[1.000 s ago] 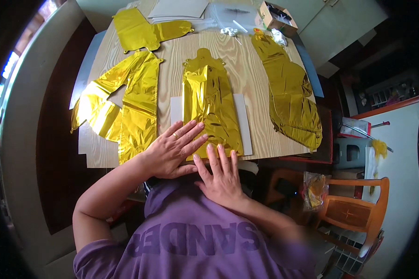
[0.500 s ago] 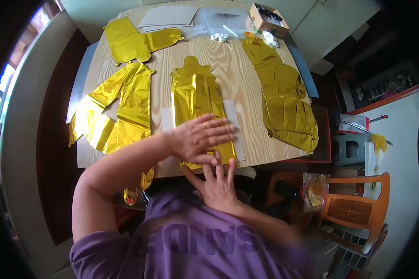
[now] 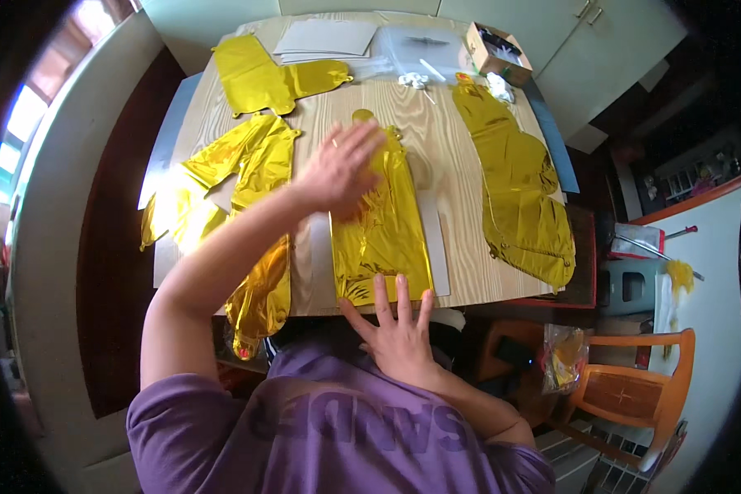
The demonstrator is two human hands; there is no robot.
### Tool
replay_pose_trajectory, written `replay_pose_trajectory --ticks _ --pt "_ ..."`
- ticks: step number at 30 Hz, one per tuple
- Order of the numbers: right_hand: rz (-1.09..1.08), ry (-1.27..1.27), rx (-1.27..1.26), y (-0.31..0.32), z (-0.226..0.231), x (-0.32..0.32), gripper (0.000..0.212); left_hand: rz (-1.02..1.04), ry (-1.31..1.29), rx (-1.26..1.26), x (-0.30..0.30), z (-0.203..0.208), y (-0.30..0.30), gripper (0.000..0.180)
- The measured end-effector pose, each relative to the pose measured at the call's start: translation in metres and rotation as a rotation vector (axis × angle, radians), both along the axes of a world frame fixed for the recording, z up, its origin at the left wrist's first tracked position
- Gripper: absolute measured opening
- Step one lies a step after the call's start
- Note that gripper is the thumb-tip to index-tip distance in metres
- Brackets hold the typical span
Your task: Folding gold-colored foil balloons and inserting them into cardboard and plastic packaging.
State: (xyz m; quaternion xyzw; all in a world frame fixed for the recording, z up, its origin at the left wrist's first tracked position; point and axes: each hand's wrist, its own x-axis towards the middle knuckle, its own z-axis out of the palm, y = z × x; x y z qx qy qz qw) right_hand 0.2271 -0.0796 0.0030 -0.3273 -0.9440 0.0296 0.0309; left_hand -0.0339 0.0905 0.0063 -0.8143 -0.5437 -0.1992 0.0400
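In front of me a flat gold foil balloon lies lengthwise over a pale cardboard sheet, its near end at the table edge. My left hand, somewhat blurred, is over the balloon's far half with its fingers stretched out. Whether its palm touches the foil cannot be seen. At the near end my right hand has its fingers spread, their tips on the foil's edge. Neither hand grips anything. Part of the balloon is covered by the left hand and forearm.
More flat gold foil balloons lie around: an angular one at left, partly hanging over the edge, one at far left, another at right. Behind are grey card sheets, clear plastic and a small box. A wooden chair stands right.
My left hand has slid away from me along the balloon, from its near half to its far half. The right hand stays at the near edge. The view has shifted slightly.
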Motion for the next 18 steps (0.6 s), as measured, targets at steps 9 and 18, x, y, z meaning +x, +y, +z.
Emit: replay_pose_trajectory --ticks 9,18 --pt "0.037 -0.032 -0.024 0.002 0.003 0.002 0.071 -0.071 0.109 -0.234 0.030 -0.007 -0.064 0.072" --pt "0.049 -0.049 0.017 0.004 0.016 0.002 0.093 0.271 0.127 0.077 -0.019 -0.009 0.014 0.070"
